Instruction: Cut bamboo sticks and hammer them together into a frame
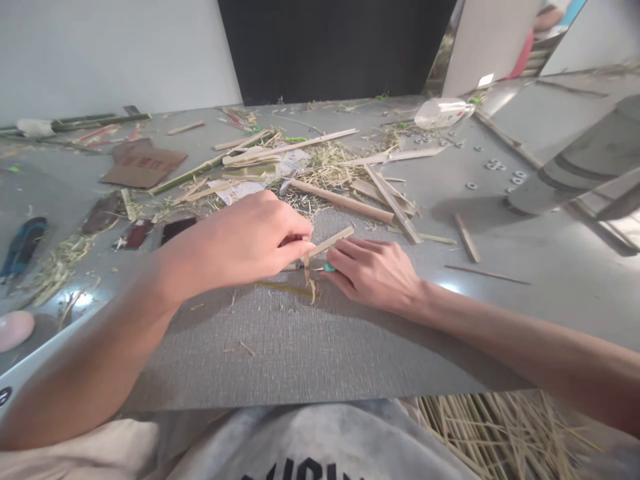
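Observation:
My left hand pinches the top of a short bamboo strip, which points down toward the table. A thin curl of shaving hangs at the strip's lower end. In my right hand is a small knife with a turquoise handle. Its blade points left and meets the strip, or lies very close to it. Most of the handle is hidden by my fingers. Just behind both hands lies a flat pale bamboo piece. A yellowish strip rests on the grey table below them.
Split bamboo pieces and a heap of shavings cover the middle. A clear bottle lies beyond, near small metal nuts. A grey cylinder stands right. A blue-and-black tool lies left. Bamboo sticks are below the table edge.

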`<action>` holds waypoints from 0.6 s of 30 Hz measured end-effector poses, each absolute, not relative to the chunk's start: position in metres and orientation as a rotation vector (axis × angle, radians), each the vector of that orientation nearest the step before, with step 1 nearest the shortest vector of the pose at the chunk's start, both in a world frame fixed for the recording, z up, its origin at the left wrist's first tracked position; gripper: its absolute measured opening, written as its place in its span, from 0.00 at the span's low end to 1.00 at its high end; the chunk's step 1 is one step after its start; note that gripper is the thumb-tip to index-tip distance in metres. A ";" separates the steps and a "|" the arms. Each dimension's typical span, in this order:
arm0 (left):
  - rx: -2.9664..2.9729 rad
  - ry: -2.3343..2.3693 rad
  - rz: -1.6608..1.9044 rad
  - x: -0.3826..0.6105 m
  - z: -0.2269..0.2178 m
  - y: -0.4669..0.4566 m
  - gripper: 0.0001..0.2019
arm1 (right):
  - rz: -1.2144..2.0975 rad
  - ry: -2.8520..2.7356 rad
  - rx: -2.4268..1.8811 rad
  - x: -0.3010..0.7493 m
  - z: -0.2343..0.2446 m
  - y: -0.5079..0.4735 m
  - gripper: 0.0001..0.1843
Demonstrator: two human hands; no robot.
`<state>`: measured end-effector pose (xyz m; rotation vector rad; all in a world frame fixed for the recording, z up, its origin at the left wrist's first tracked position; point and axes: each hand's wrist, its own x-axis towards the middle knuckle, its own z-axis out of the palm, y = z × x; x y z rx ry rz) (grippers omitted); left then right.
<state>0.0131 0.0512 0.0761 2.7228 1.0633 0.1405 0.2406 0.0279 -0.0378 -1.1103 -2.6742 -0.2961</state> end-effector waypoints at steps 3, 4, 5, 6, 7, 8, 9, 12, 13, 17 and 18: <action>2.735 1.057 0.158 0.012 0.075 0.052 0.19 | -0.270 -2.669 -1.138 0.238 -0.034 0.029 0.19; 2.737 1.058 0.160 0.012 0.075 0.053 0.20 | -0.249 -2.677 -1.150 0.237 -0.033 0.029 0.20; 2.735 1.057 0.161 0.012 0.075 0.053 0.20 | -0.226 -2.688 -1.163 0.236 -0.033 0.028 0.20; 2.732 1.054 0.159 0.012 0.075 0.053 0.20 | -0.206 -2.705 -1.176 0.236 -0.033 0.028 0.20; 2.726 1.051 0.155 0.012 0.076 0.053 0.20 | -0.191 -2.726 -1.191 0.236 -0.033 0.028 0.20; 2.720 1.048 0.149 0.012 0.076 0.052 0.20 | -0.181 -2.754 -1.209 0.236 -0.034 0.027 0.19; 2.714 1.047 0.143 0.012 0.076 0.051 0.20 | -0.173 -2.785 -1.228 0.236 -0.034 0.027 0.18; 2.721 1.047 0.139 0.013 0.076 0.050 0.20 | -0.153 -2.853 -1.284 0.236 -0.033 0.025 0.16; 2.734 1.050 0.145 0.013 0.076 0.050 0.19 | -0.148 -2.862 -1.296 0.236 -0.032 0.025 0.17; 2.768 1.066 0.159 0.011 0.076 0.051 0.19 | -0.139 -2.874 -1.300 0.233 -0.025 0.024 0.16; 2.766 1.069 0.169 0.010 0.077 0.052 0.19 | -0.138 -2.874 -1.300 0.232 -0.024 0.024 0.16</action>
